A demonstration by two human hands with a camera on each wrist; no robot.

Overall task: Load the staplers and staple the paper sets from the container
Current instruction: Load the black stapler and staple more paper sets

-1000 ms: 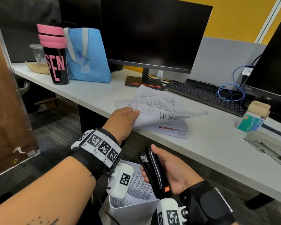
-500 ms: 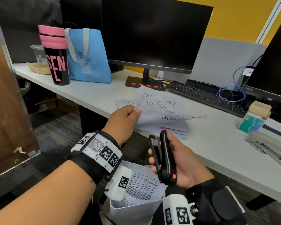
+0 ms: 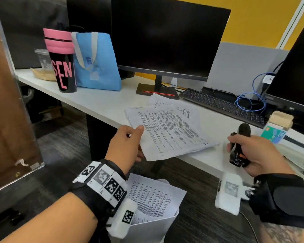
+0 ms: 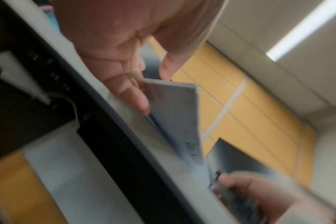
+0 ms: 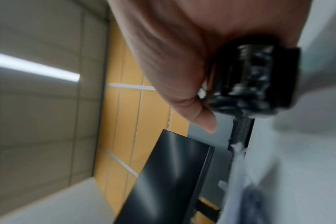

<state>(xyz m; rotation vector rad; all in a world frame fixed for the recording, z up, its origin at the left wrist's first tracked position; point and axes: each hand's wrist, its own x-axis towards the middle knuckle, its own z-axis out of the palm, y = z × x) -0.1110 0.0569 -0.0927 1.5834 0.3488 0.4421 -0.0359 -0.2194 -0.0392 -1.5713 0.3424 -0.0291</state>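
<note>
White container with printed sheets at 6 o'clock, below table edge. Left hand fingers pinch printed white paper set over white table edge. Right hand at 3 o'clock, fingers wrapped round black handheld stapler. Black monitor at 12 o'clock.

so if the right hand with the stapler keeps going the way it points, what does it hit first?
Probably the green box, just beyond the stapler tip held by the right hand; depth is unclear, so it might pass over.

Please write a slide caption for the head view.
Left hand holds paper set over desk; right hand grips black stapler.
</note>
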